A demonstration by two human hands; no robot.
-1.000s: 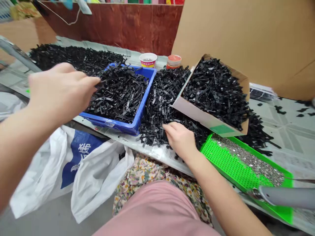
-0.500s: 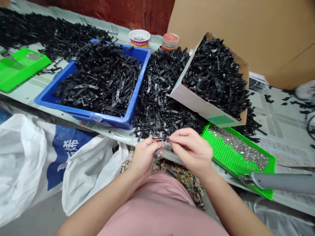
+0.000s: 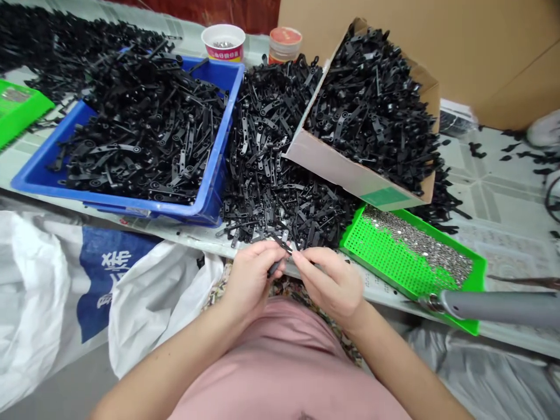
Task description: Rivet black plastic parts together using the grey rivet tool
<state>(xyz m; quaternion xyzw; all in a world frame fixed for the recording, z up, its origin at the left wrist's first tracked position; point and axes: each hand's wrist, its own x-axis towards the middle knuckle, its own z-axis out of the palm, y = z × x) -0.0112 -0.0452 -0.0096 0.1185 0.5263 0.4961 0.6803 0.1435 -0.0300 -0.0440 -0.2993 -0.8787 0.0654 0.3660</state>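
At the table's front edge, my left hand (image 3: pixel 254 269) is closed around a small black plastic part, whose dark end shows below its fingers. My right hand (image 3: pixel 330 280) pinches the near end of a thin black strip (image 3: pixel 282 244) between thumb and forefinger. The strip slants across the gap between both hands, and its left end meets my left fingertips. Whether it is joined to the part in my left hand is hidden by the fingers. Just beyond lies a heap of loose black plastic strips (image 3: pixel 266 175) with round holes.
Left stands a blue bin (image 3: pixel 205 192) heaped with black parts; right, a tilted cardboard box (image 3: pixel 332 172) full of similar ones. A green perforated tray (image 3: pixel 380 256) holds small metal pieces, a grey-handled tool (image 3: pixel 494 306) over its corner. Behind are a white tub (image 3: pixel 223 52) and a lidded jar (image 3: pixel 285 44).
The thin strip between my hands has turned from level to slanting down to the right. My right hand has lowered slightly and shifted left; the view has shifted a little.
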